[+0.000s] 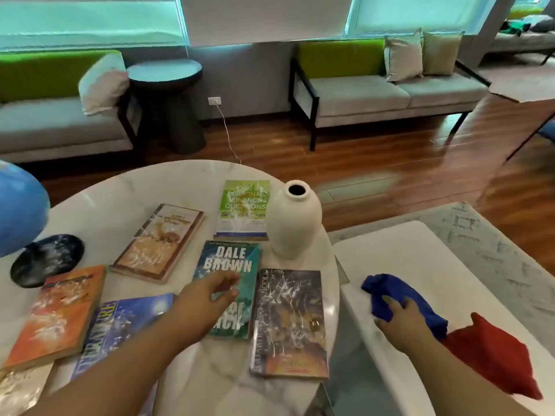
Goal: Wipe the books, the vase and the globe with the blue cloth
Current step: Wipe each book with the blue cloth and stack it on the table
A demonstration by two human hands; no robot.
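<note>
**Blue cloth** (420, 304), bunched on the white side table (405, 244), to the right of the round marble table (180, 181). The right hand (399, 318) grips it, with the fingers curled over the crumpled middle and the thumb at the near edge. The cloth is judged soft, light and limp. It is best gathered into a pad in the palm rather than held by a corner, so that no tail drags. A red cloth (495, 355) lies against its near end and could be lifted with it by mistake.

The left hand (210, 292) hangs over the teal book (231, 259), fingers loosely curled and holding nothing. Whether it touches the cover cannot be told. The books (159, 241) lie flat on the marble. They look like thin, glossy paperbacks, likely to slide unless pinned down.

The vase (295, 223) stands upright near the table's right rim. It is judged brittle and liable to tip, so it should be steadied by the body.

The globe (21, 211) is cut off at the left edge and its stand is hidden. The dark disc (48, 259) below it may be its base. Several titles are blurred, and one book at lower left is cropped.
</note>
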